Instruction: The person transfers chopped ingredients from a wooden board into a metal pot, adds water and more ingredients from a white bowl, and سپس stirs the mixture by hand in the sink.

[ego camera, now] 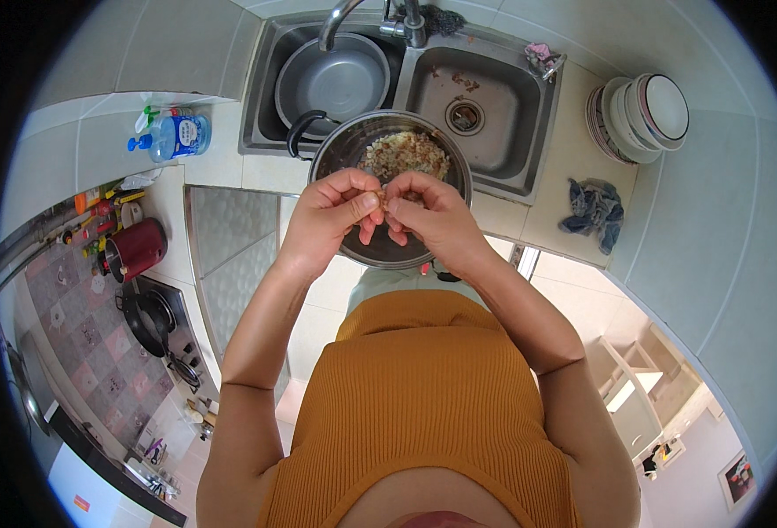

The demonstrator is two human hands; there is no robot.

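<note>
A round metal pan (462, 191) with a black handle rests at the sink's front edge, close to my body. In it lies a heap of small pale and brown pieces (408, 155), which look like chopped or peeled food. Over the pan's near half, my left hand (341, 211) and my right hand (424, 214) meet at the fingertips. Between them they pinch a small brownish piece (382, 197), mostly covered by the thumbs and fingers.
Behind the pan is a double steel sink (543, 132); its left basin holds a grey pot (335, 79) under the faucet (339, 20). Stacked bowls and plates (666, 109) and a crumpled cloth (593, 211) are at right. Soap bottles (180, 137) stand left.
</note>
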